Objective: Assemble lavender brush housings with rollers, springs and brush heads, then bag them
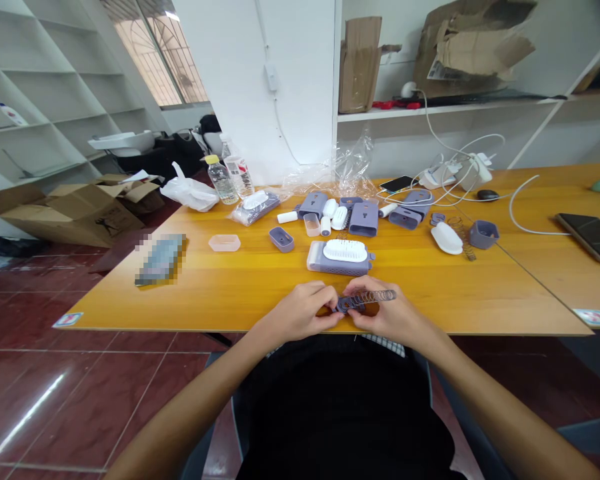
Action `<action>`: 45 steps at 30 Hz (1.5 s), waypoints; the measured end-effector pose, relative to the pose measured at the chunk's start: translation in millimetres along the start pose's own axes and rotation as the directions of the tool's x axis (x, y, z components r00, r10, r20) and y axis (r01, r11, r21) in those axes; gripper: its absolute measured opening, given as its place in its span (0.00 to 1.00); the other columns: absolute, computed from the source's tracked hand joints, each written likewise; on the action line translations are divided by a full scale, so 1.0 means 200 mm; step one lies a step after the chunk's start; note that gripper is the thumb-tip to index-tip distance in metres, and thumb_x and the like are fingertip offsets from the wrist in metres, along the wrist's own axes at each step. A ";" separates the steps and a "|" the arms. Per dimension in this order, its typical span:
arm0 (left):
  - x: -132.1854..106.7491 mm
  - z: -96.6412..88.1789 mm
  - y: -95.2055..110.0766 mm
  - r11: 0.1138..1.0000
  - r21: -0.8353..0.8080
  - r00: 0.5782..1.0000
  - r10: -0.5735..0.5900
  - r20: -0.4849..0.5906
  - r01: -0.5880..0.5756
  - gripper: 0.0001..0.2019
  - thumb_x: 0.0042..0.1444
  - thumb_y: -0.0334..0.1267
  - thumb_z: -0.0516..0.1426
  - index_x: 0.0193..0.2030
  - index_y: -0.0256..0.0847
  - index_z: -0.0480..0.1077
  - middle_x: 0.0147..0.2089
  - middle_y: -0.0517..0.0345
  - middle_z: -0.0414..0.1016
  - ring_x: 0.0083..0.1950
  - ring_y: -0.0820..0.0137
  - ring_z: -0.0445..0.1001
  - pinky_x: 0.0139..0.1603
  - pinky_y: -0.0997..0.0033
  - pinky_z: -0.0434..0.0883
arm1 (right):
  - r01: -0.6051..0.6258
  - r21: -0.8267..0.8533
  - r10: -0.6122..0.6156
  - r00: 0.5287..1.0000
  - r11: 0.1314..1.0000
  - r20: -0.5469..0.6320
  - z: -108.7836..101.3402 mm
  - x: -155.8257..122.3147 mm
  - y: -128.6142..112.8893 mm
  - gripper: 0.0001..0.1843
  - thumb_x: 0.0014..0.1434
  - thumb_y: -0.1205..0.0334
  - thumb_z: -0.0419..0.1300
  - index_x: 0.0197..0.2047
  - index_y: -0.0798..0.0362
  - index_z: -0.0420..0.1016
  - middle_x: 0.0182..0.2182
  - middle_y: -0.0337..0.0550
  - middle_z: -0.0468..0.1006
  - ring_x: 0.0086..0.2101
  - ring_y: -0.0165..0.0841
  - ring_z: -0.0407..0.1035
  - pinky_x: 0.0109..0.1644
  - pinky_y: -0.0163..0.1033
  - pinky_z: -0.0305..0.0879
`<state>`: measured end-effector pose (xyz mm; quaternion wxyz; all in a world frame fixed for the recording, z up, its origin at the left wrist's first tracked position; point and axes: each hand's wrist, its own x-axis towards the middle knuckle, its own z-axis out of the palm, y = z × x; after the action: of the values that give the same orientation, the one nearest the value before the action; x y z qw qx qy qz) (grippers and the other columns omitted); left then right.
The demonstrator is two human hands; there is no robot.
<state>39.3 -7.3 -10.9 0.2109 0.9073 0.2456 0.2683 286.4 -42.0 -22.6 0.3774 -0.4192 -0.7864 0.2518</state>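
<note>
Near the front edge of the table, my left hand [307, 309] and my right hand [385, 310] meet around a small grey-purple plastic part [347, 305]. Fingertips of both hands pinch it from either side. A thin metal coil spring [377, 295] stretches from the part to the right, across the fingers of my right hand. How the spring joins the part is hidden by my fingers. Just beyond my hands lies a grey-purple case [317, 259] with a white bristled brush head [345, 251] on top.
Several grey-purple housings [364, 219], white brush parts and clear pieces lie farther back. To the right are a white oval part [447, 238], a loose spring [467, 247] and a grey-purple cup [484, 234]. Bottles [223, 180], white cables [460, 167] and a phone [593, 235] are around them.
</note>
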 end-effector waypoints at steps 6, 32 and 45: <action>0.00 -0.01 0.01 1.000 -0.010 1.000 -0.006 0.002 0.006 0.09 0.69 0.40 0.62 0.39 0.43 0.68 0.41 0.57 0.79 0.41 0.68 0.78 0.45 0.69 0.71 | 0.092 0.000 -0.092 0.996 0.996 -0.020 -0.01 -0.01 -0.01 0.19 0.60 0.71 0.66 0.52 0.43 0.75 0.47 0.41 0.84 0.45 0.38 0.81 0.52 0.44 0.77; -0.01 0.02 -0.02 0.992 0.116 0.998 0.058 -0.018 -0.056 0.12 0.71 0.41 0.61 0.36 0.42 0.67 0.35 0.59 0.73 0.36 0.69 0.71 0.39 0.69 0.68 | -0.013 -0.028 0.012 1.000 1.000 -0.021 0.04 0.01 -0.05 0.18 0.60 0.71 0.65 0.51 0.44 0.73 0.46 0.43 0.83 0.48 0.41 0.80 0.54 0.49 0.76; 0.00 0.01 0.00 1.000 0.018 0.998 -0.018 -0.057 0.019 0.15 0.67 0.45 0.65 0.36 0.43 0.66 0.35 0.61 0.75 0.36 0.70 0.75 0.39 0.71 0.69 | -0.010 0.260 0.015 1.000 0.966 -0.017 -0.03 0.01 -0.01 0.14 0.64 0.63 0.69 0.51 0.46 0.75 0.46 0.45 0.84 0.47 0.41 0.82 0.54 0.51 0.80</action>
<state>39.6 -8.5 -11.8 0.1981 0.8988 0.2624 0.2898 290.0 -40.8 -17.2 0.4346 -0.3734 -0.7405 0.3512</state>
